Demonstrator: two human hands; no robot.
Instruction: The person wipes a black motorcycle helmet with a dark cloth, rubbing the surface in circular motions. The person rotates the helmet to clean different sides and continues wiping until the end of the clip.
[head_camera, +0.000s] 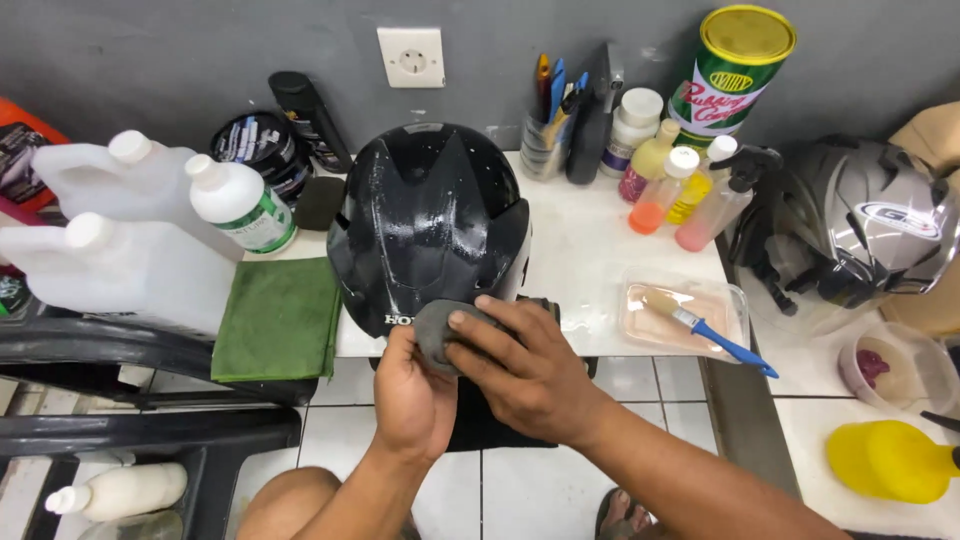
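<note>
— While both hands met at the near edge of the worktop (590, 250), what were they doing?

— The left hand (412, 395) and the right hand (525, 372) were both closed on a grey pad (436, 330), left from below, right fingers pressing on top. It looked as if they were folding or kneading it, right against the front rim of the black helmet (430, 225).

— Why did the helmet sit there?

— It stood crown up at the near edge, close enough to be reached without stretching. Its shell looked wet or smeared in patches.

— And beside it?

— A folded green cloth (278, 318) hung over the near left corner, within reach of the left hand. Toward the right edge a clear tray (640, 325) held a blue-handled brush (705, 330), probably to keep the bristles off the surface.

— Farther back?

— Squeeze bottles (690, 195), a cup of pens (548, 130) and a tall green tin (735, 65) stood along the far edge by the wall, upright and out of the way. Big white jugs (120, 245) stood off the left side, a silver helmet (860, 235) off the right.
</note>
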